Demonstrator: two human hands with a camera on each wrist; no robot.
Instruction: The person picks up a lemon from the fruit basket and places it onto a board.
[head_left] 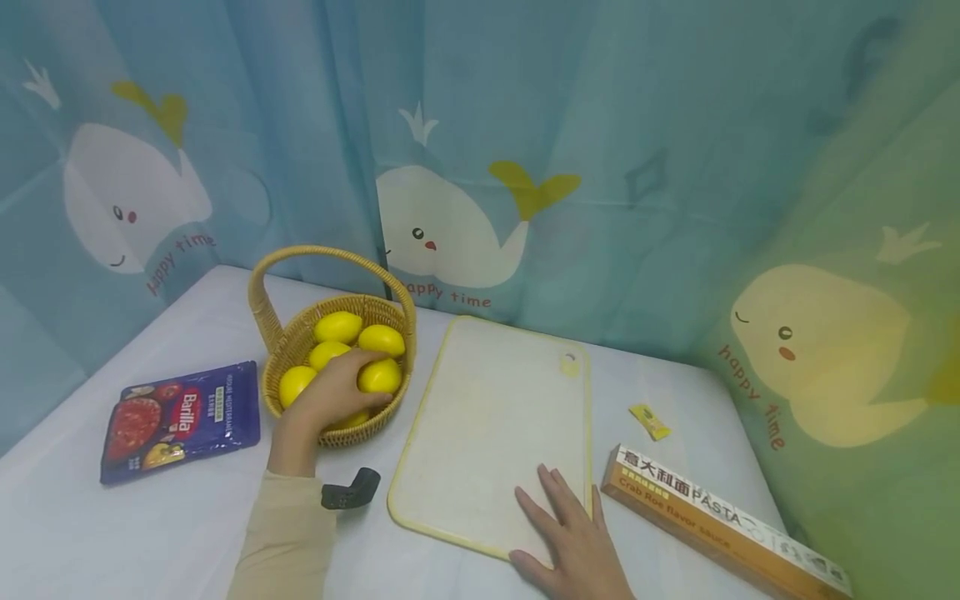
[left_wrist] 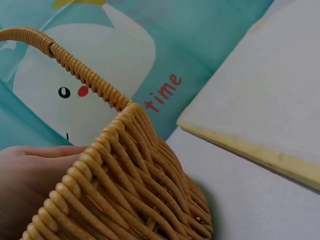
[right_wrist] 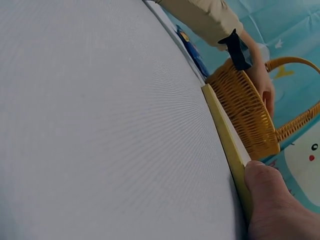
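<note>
A wicker basket [head_left: 360, 433] with an arched handle holds several yellow lemons [head_left: 338, 327]. Reaching into it, my left hand [head_left: 333, 387] has thumb and fingers around a lemon [head_left: 381, 377] on the basket's right side. The left wrist view has the woven wall [left_wrist: 145, 185] in front, hiding the lemons and most of that hand [left_wrist: 35, 175]. A white cutting board [head_left: 502, 425] with a yellow rim lies right of the basket. On its near right corner rests my right hand [head_left: 573, 542], fingers spread, its thumb [right_wrist: 267, 187] along the near edge.
A blue Barilla pouch [head_left: 183, 421] lies left of the basket. Right of the board are a small yellow packet [head_left: 649, 422] and a long pasta box [head_left: 720, 525]. A blue whale-print curtain [head_left: 637, 167] hangs behind the white table [head_left: 60, 517].
</note>
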